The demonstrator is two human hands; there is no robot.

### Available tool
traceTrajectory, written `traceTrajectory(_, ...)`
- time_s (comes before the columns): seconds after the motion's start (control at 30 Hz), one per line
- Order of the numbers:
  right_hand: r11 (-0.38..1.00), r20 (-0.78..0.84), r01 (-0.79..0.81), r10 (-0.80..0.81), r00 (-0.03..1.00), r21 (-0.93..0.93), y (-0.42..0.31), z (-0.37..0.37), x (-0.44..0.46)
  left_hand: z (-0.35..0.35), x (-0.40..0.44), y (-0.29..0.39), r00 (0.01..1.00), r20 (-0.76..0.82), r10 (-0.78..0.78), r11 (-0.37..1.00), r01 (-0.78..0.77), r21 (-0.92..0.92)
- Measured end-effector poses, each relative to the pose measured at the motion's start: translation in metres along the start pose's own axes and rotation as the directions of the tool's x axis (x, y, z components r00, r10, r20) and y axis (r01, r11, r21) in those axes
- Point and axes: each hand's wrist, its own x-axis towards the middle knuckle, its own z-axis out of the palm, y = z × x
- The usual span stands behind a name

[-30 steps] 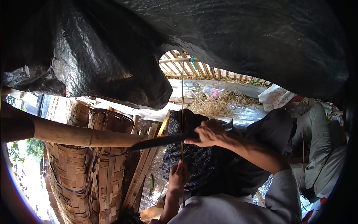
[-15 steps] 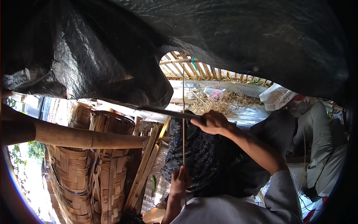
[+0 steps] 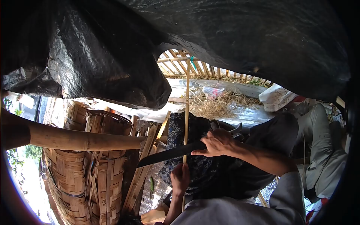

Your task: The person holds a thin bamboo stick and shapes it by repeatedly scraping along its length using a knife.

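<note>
My left hand (image 3: 180, 177) is closed round the lower part of a long thin bamboo strip (image 3: 187, 101), which stands upright in view over my lap. Above it, my right hand (image 3: 216, 143) grips a dark long-bladed knife (image 3: 168, 155); its handle is hidden in the fist. The blade points left and crosses the strip just above my left hand. A dark blue patterned cloth (image 3: 176, 131) lies over my leg behind the strip.
Tall woven bamboo baskets (image 3: 69, 176) stand at the left, crossed by a thick bamboo pole (image 3: 86, 140). Split bamboo pieces (image 3: 140, 176) lean beside them. Black sheeting (image 3: 243, 33) hangs overhead. Dry straw (image 3: 213, 105) lies ahead. Another person's grey-clad leg (image 3: 318, 127) is at the right.
The knife first went up along the strip, then came back down near my left hand. The strip now shows a wider face.
</note>
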Motion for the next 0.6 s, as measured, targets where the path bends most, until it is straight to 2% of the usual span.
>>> traceTrajectory(0.07, 0.997, 0.082, -0.016, 0.009, 0.997, 0.076, -0.003, -0.001, -0.003, 0.003, 0.005, 0.008, 1.000, -0.010, -0.024, 1.000, 0.024, -0.002)
traceTrajectory(0.2, 0.992, 0.053, 0.002, -0.009, 0.999, 0.127, -0.007, 0.002, -0.005, 0.000, 0.007, 0.026, 0.994, 0.042, -0.101, 0.992, 0.104, -0.075)
traceTrajectory(0.27, 0.989, 0.174, -0.047, 0.022, 0.984, 0.137, -0.004, -0.003, -0.002, 0.001, 0.010, 0.029, 0.992, 0.059, -0.114, 0.985, 0.121, -0.119)
traceTrajectory(0.33, 0.993, 0.159, -0.049, 0.031, 0.987, 0.111, -0.001, -0.004, 0.001, 0.003, 0.012, 0.031, 0.970, 0.199, -0.136, 0.888, 0.209, -0.410)
traceTrajectory(0.37, 0.995, 0.141, -0.052, 0.039, 0.989, 0.084, 0.001, -0.004, 0.002, 0.002, 0.012, 0.034, 0.970, 0.200, -0.139, 0.887, 0.212, -0.411)
traceTrajectory(0.43, 0.998, 0.115, -0.042, 0.035, 0.993, 0.051, 0.004, -0.005, 0.003, -0.002, 0.012, 0.038, 0.921, 0.336, -0.196, 0.680, 0.375, -0.630)
traceTrajectory(0.47, 0.997, 0.118, -0.063, 0.057, 0.991, 0.054, 0.005, -0.005, 0.004, -0.004, 0.011, 0.035, 0.922, 0.334, -0.198, 0.680, 0.374, -0.631)
traceTrajectory(0.53, 0.994, 0.118, -0.089, 0.082, 0.990, 0.063, 0.006, -0.004, 0.005, -0.007, 0.011, 0.026, 0.850, 0.457, -0.261, 0.475, 0.526, -0.706)
traceTrajectory(0.57, 0.994, 0.116, -0.088, 0.080, 0.990, 0.065, 0.006, -0.004, 0.004, -0.009, 0.012, 0.024, 0.851, 0.455, -0.262, 0.477, 0.524, -0.706)
traceTrajectory(0.6, 0.992, 0.134, -0.097, 0.087, 0.987, 0.076, 0.005, -0.003, 0.004, -0.010, 0.012, 0.023, 0.834, 0.496, -0.239, 0.412, 0.550, -0.726)
